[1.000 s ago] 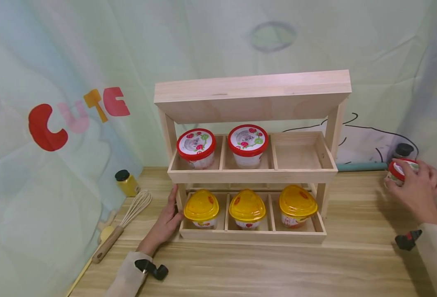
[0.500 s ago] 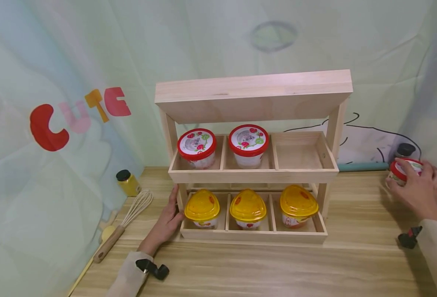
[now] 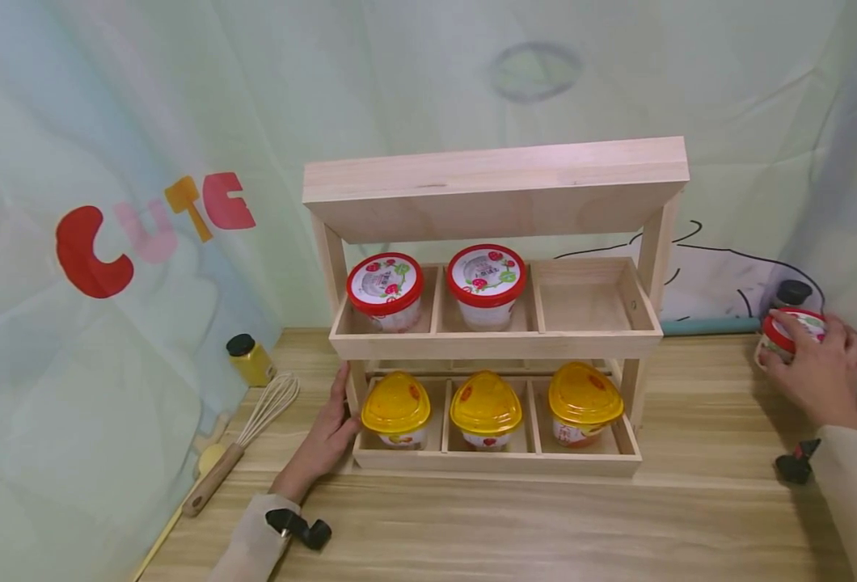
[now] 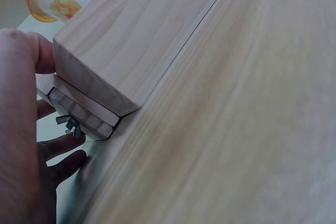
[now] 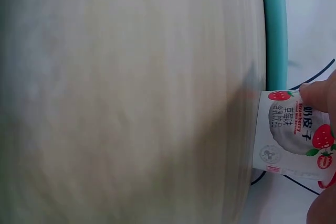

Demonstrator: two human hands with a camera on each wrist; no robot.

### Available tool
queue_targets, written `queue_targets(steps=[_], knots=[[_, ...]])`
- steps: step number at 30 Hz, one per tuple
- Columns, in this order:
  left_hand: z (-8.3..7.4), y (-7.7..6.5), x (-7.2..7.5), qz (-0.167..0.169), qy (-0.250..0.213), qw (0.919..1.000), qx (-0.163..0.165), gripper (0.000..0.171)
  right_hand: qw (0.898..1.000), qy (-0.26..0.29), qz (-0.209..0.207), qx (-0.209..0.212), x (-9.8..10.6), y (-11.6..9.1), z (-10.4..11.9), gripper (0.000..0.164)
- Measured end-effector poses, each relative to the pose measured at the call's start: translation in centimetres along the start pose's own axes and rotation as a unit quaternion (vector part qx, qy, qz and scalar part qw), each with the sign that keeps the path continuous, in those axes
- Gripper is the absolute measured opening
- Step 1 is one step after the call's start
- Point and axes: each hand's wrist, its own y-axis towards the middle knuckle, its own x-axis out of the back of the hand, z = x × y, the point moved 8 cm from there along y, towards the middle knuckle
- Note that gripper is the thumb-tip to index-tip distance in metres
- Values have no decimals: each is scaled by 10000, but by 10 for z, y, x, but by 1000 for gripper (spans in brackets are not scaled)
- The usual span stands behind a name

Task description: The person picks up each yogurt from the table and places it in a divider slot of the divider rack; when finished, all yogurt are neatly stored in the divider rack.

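My left hand [image 3: 324,432] rests against the lower left end of a two-tier wooden rack [image 3: 492,347]. In the left wrist view, the thumb touches the tray side and the other fingers lie beside the upright with its wing nut [image 4: 70,124]. At the far right, my right hand [image 3: 825,372] grips a red-lidded strawberry milk cup [image 5: 294,129], its base at the tabletop. Two similar red-lidded cups [image 3: 385,283] [image 3: 487,279] sit in the upper tray's left and middle compartments. Yellow-lidded cups [image 3: 396,404] [image 3: 485,404] [image 3: 584,396] occupy the lower tray's three compartments.
A whisk [image 3: 242,440] and a yellow jar with black lid [image 3: 251,360] lie left of the rack. Behind the right hand stands a black-capped container [image 3: 792,293]. A teal roll [image 3: 712,326] runs along the table's back edge, by the printed curtain [image 3: 399,97].
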Motion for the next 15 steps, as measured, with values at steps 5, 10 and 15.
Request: queue_targets(steps=[5, 10, 15], knots=[[3, 1, 0, 18, 73, 10000, 16, 86, 9999, 62, -75, 34, 0, 1, 0, 66], [-2, 1, 1, 89, 98, 9997, 200, 88, 9997, 141, -163, 142, 2, 1, 0, 65], [-21, 5, 5, 22, 23, 10000, 65, 90, 9991, 215, -323, 154, 6, -2, 1, 64]])
